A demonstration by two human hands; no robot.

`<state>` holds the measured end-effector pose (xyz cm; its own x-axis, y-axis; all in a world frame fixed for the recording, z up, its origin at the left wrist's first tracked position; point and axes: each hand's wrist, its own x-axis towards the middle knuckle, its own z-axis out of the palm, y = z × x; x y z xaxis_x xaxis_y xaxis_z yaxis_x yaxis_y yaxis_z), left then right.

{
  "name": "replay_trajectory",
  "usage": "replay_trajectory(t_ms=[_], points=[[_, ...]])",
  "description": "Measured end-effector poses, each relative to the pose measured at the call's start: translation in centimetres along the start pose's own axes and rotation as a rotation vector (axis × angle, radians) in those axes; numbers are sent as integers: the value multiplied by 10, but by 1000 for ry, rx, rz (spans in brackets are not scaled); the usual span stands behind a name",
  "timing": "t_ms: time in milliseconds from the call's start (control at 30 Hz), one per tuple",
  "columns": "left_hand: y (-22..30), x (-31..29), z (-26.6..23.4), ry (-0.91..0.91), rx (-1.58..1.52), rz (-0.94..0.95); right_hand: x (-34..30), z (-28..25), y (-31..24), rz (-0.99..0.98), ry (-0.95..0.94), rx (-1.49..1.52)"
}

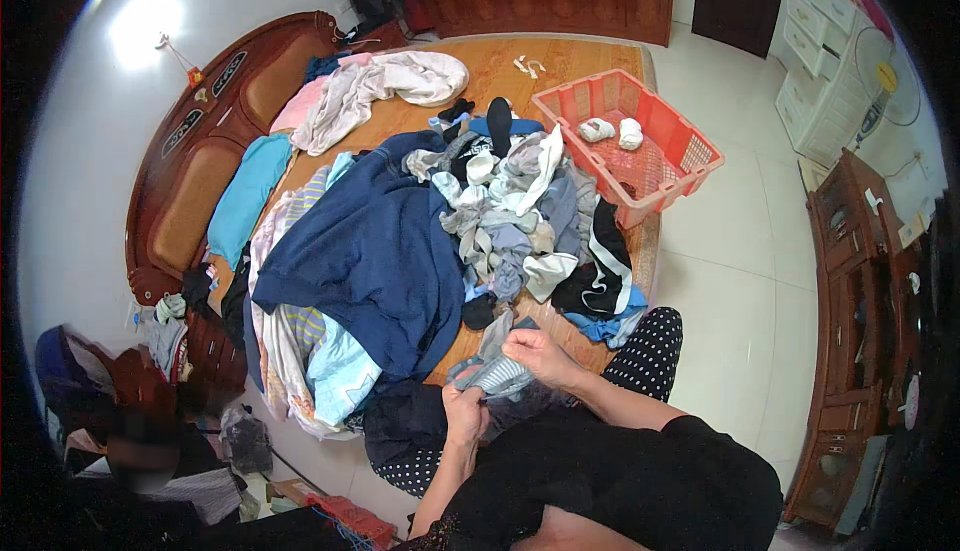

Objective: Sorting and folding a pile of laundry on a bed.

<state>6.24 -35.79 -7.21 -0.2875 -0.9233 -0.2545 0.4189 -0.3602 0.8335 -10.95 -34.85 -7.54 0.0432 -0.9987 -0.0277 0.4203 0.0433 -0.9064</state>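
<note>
In front of my body, a grey sock (pixel 505 379) with a ribbed, striped part is stretched between my hands. My left hand (pixel 466 415) is closed on its lower left end. The fingers of my right hand (pixel 540 355) pinch its upper right side. Just beyond lies a loose heap of socks (pixel 510 236), mostly grey and white with some black ones. A dark navy garment (pixel 370 251) spreads over the bed to the left of the heap. Some dark cloth (pixel 405 421) lies by my left forearm.
A red plastic basket (pixel 660 191) at the bed's far right corner holds two rolled white socks (pixel 612 132). Black-and-white clothing (pixel 600 271) lies near my right knee. A turquoise pillow (pixel 245 191) and a pale blanket (pixel 390 91) lie toward the headboard (pixel 200 141). Wooden cabinets (pixel 850 331) stand right.
</note>
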Motion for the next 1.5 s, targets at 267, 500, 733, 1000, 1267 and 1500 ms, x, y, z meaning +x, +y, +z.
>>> replay_trajectory(t_ms=[267,500,733,1000,1267,1500], points=[[8,-10,6,-44,-243,-69,5,6,6,-137,82,-204],[1,-11,3,-161,-294,-205,-10,16,-7,-77,-3,-169],[4,-19,1,-284,-186,-384,-10,29,-14,-57,-34,-93],[0,-26,-5,-306,-16,-473,-12,23,5,117,-93,-233],[15,-45,4,-221,26,-385,-31,3,5,152,-17,-251],[0,-28,-2,-28,22,-249,-46,14,-6,22,-139,-698]])
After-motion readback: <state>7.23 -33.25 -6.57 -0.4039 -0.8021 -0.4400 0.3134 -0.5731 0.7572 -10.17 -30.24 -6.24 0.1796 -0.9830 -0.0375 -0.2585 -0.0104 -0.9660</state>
